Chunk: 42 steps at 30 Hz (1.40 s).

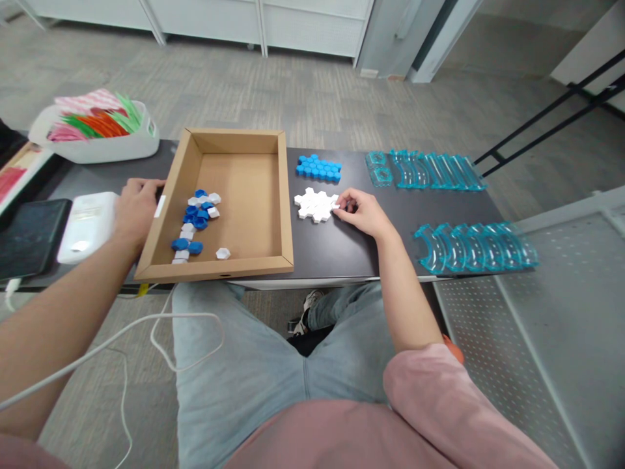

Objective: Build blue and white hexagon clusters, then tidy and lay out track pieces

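My right hand (359, 210) pinches a white hexagonal piece (336, 206) at the right edge of a flat cluster of white hexagonal pieces (315, 204). Just behind that cluster lies a group of blue hexagonal pieces (318, 168), packed side by side. An open cardboard box (244, 267) stands to the left. Inside, loose blue pieces (196, 216) and white pieces are gathered mostly along its left side, and one white piece (223, 253) lies apart. Beside the box's outer left wall rests my left hand (137, 207), fingers loosely bent and reaching toward the wall; its thumb is hidden.
Clear teal plastic parts lie in a back row (437, 170) and a front row (478, 247) on the right. At left are a white bin (112, 148) of colourful strips, a white device (88, 225) and a phone (32, 236). A white cable (185, 316) hangs before the table.
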Each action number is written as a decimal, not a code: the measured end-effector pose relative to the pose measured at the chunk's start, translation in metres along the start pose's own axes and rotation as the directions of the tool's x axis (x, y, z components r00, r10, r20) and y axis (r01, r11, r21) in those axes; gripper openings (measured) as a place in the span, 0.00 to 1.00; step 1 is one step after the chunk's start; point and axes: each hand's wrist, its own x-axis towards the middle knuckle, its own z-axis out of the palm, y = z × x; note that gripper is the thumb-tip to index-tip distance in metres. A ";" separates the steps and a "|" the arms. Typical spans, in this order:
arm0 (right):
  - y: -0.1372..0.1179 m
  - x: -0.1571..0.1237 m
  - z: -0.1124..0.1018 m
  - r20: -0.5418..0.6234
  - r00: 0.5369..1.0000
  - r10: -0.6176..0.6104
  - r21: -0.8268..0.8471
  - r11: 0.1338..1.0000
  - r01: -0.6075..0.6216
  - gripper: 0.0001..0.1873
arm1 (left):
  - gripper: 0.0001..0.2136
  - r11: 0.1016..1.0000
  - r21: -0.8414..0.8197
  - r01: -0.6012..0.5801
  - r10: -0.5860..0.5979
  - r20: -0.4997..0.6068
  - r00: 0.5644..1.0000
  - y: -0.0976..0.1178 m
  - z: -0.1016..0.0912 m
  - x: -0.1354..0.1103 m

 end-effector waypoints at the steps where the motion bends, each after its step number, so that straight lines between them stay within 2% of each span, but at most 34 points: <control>1: 0.000 0.000 0.000 -0.002 1.000 -0.003 0.003 1.000 0.003 0.12 | 0.40 1.000 0.004 0.006 -0.006 0.002 1.000 0.000 -0.001 0.000; 12: -0.001 -0.001 -0.002 -0.001 1.000 0.031 0.025 0.999 -0.031 0.15 | 0.38 1.000 -0.001 -0.009 0.009 0.015 1.000 -0.001 -0.002 0.000; 19: 0.006 0.004 -0.002 -0.102 0.994 0.035 0.059 0.998 -0.029 0.14 | 0.36 1.000 0.001 0.003 -0.003 0.044 0.999 0.003 -0.006 -0.003; 27: 0.004 0.005 -0.003 -0.178 0.983 0.043 0.023 0.999 -0.040 0.15 | 0.33 0.997 -0.073 -0.022 0.023 0.011 1.000 0.003 -0.005 -0.006; 30: 0.000 0.005 -0.001 -0.214 0.976 0.031 0.008 1.000 -0.030 0.17 | 0.33 0.994 -0.098 -0.037 0.038 0.008 0.999 0.006 -0.007 -0.010; 33: -0.018 0.007 0.006 -0.237 0.971 -0.019 -0.041 0.999 0.009 0.18 | 0.35 0.992 -0.122 -0.042 0.043 0.008 0.999 0.008 -0.008 -0.013; 35: -0.043 0.011 0.015 -0.187 0.978 -0.091 -0.089 0.993 0.076 0.18 | 0.36 0.989 -0.140 -0.056 0.056 -0.001 0.998 0.007 -0.008 -0.014; 36: -0.059 0.015 0.021 -0.126 0.982 -0.138 -0.106 0.987 0.125 0.18 | 0.36 0.987 -0.149 -0.064 0.063 -0.009 0.998 0.007 -0.007 -0.014; 38: -0.093 0.026 0.039 0.074 0.969 -0.237 -0.097 0.965 0.243 0.16 | 0.36 0.983 -0.164 -0.079 0.076 -0.026 0.997 0.005 -0.004 -0.013; 39: -0.111 0.034 0.050 0.207 0.936 -0.284 -0.070 0.950 0.304 0.14 | 0.36 0.982 -0.169 -0.080 0.076 -0.033 0.997 0.004 -0.003 -0.013; 40: -0.127 0.043 0.062 0.346 0.877 -0.332 -0.022 0.932 0.361 0.11 | 0.36 0.982 -0.171 -0.076 0.070 -0.039 0.997 0.004 -0.001 -0.012; 42: -0.153 0.063 0.089 0.563 0.716 -0.413 0.092 0.893 0.441 0.08 | 0.36 0.984 -0.169 -0.062 0.053 -0.055 0.997 0.003 0.001 -0.011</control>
